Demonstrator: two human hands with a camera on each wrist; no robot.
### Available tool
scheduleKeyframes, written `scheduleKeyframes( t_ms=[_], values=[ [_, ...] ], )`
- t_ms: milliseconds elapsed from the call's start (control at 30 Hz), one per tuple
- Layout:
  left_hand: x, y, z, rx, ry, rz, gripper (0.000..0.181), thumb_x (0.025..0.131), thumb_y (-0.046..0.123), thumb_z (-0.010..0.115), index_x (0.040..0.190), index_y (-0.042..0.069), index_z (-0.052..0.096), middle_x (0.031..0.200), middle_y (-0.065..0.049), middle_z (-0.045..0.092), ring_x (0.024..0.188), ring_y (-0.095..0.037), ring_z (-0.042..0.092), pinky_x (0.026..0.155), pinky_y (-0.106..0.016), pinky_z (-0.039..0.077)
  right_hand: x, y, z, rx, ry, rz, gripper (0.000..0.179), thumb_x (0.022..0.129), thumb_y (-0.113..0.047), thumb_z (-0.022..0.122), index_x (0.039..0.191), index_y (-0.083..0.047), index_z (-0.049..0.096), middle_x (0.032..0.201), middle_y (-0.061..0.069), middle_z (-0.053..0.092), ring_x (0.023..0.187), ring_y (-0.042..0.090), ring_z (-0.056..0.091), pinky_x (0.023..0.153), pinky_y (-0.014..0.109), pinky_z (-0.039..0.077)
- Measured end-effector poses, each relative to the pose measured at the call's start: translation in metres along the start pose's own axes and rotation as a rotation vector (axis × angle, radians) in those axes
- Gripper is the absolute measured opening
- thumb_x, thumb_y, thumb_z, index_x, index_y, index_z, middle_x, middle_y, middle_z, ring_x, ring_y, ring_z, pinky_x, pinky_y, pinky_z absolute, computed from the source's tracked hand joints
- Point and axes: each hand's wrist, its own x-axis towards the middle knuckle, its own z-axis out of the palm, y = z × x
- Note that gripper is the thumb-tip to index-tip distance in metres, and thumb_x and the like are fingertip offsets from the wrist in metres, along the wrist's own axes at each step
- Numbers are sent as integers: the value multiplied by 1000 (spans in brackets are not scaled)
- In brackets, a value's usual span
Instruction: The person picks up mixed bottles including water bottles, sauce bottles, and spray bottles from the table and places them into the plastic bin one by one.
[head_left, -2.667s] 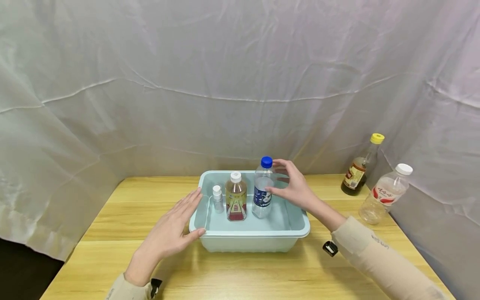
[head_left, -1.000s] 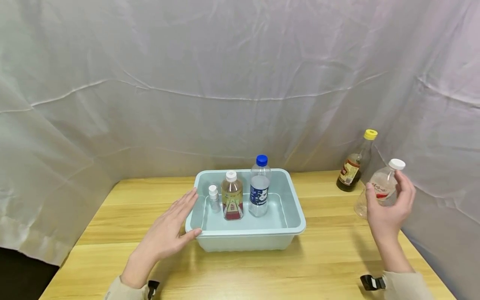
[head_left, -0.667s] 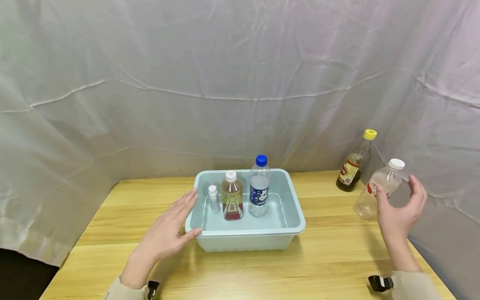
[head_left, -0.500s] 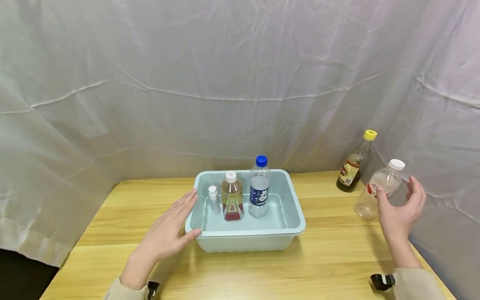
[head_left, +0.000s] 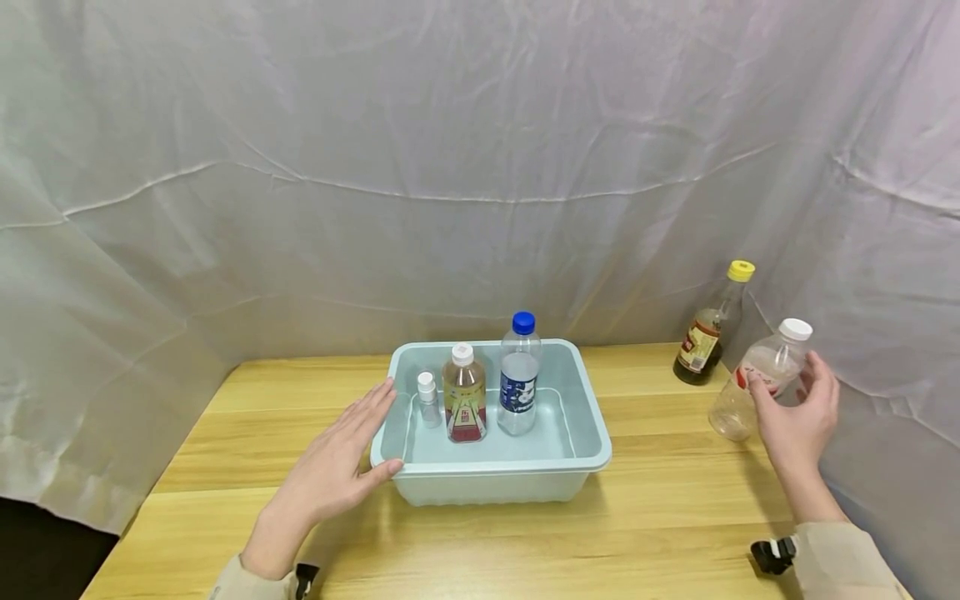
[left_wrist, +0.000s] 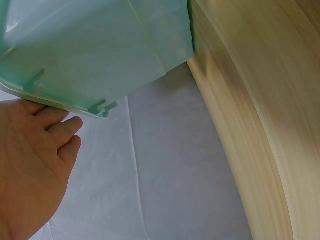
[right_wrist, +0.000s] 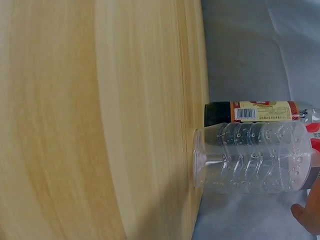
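My left hand (head_left: 330, 462) lies with straight fingers along the left rim of a pale blue plastic basin (head_left: 510, 487); in the left wrist view the fingers (left_wrist: 60, 127) touch that rim from outside. At the right, my right hand (head_left: 798, 417) curls round a clear plastic bottle (head_left: 731, 408) with a white cap and a red-and-white label. Its thumb is on the label and the other fingers are partly hidden behind. The bottle stands on the table. In the right wrist view the bottle's ribbed lower part (right_wrist: 250, 157) shows, with only part of the hand at the edge.
Inside the basin stand a small white-capped bottle (head_left: 429, 404), a white-capped drink bottle (head_left: 465, 404) and a blue-capped bottle (head_left: 517, 392). A yellow-capped bottle of dark sauce (head_left: 701, 346) stands behind the clear bottle. Grey cloth (head_left: 480, 250) hangs behind the wooden table (head_left: 487, 542).
The blue-capped bottle was let go in the basin. My right hand moved right to the clear bottle, opened wider beside it, then closed in round it. The left hand stayed at the rim.
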Motion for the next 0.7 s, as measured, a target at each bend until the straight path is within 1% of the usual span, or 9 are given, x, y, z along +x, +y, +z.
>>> scheduleKeyframes(
  t_ms=[100,200,300,367,400,500,700],
  values=[
    [0,0,0,-1,0,-1,90,96,41,71,165,6,26,173,-10,21,155,-36,28,128,-48,23,-1,1,-1,-17,-8,-5,74,87,-18,82,153,-26,50,138,-12,52,125,8,54,108,19,45],
    [0,0,0,-3,-1,-3,89,96,42,70,165,6,26,173,-10,21,156,-35,28,130,-44,20,-1,2,-1,2,-19,-10,74,87,-16,82,153,-26,50,136,-15,50,122,8,56,105,16,47],
    [0,0,0,-3,-1,-3,89,97,43,70,165,6,26,173,-10,21,155,-36,28,129,-45,21,-1,2,-1,30,-27,-16,74,86,-13,82,153,-24,51,135,-17,48,122,9,57,102,13,50],
    [0,0,0,-2,1,0,89,97,44,69,165,5,27,173,-10,21,155,-36,29,128,-49,24,-1,1,0,42,-34,-13,74,86,-12,82,152,-23,51,136,-16,48,123,10,57,100,12,50],
    [0,0,0,-2,2,3,89,97,43,69,165,6,26,173,-10,21,155,-36,29,128,-48,23,-1,1,0,43,-36,-12,74,86,-12,82,152,-23,50,137,-14,48,123,11,57,100,12,50],
    [0,0,0,2,3,7,89,97,45,68,165,6,26,173,-10,21,155,-36,28,127,-51,25,-2,0,0,42,-40,-7,74,87,-11,82,153,-23,50,140,-11,48,125,12,57,100,12,50],
    [0,0,0,-7,2,5,88,97,44,69,164,5,27,172,-11,22,155,-35,28,131,-35,13,-4,-2,-1,44,-47,-1,74,87,-10,81,153,-22,49,143,-8,49,126,13,56,103,13,49]
  ],
)
